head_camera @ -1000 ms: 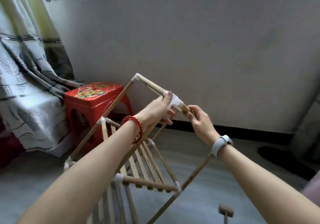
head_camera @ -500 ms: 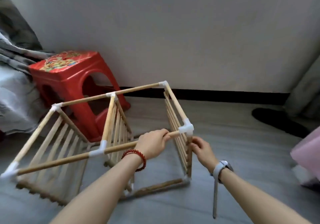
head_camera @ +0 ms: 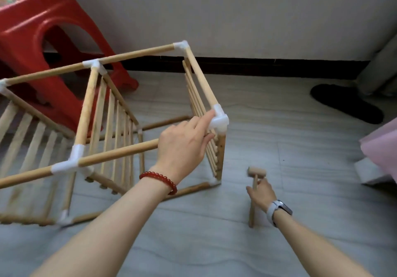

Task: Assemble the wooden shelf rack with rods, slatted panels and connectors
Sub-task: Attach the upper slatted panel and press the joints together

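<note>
The wooden shelf rack (head_camera: 120, 152) lies on its side on the grey floor, its rods joined by white connectors and slatted panels (head_camera: 111, 126) standing upright inside. My left hand (head_camera: 182, 148), with a red bead bracelet on the wrist, grips the near top rod at its right end. Its index finger touches the white corner connector (head_camera: 220, 120). My right hand (head_camera: 261, 193), with a watch on the wrist, is down at the floor to the right of the rack. Its fingers curl round the handle of a small wooden mallet (head_camera: 256, 172).
A red plastic stool (head_camera: 32, 30) stands behind the rack at the left, against the wall. A black slipper (head_camera: 345, 105) lies at the far right by the dark skirting. Pink fabric (head_camera: 380, 148) and a white object sit at the right edge.
The rack went from being held up to lying on the floor. My right hand left the corner post and dropped to the mallet. My left hand stayed on the top rod.
</note>
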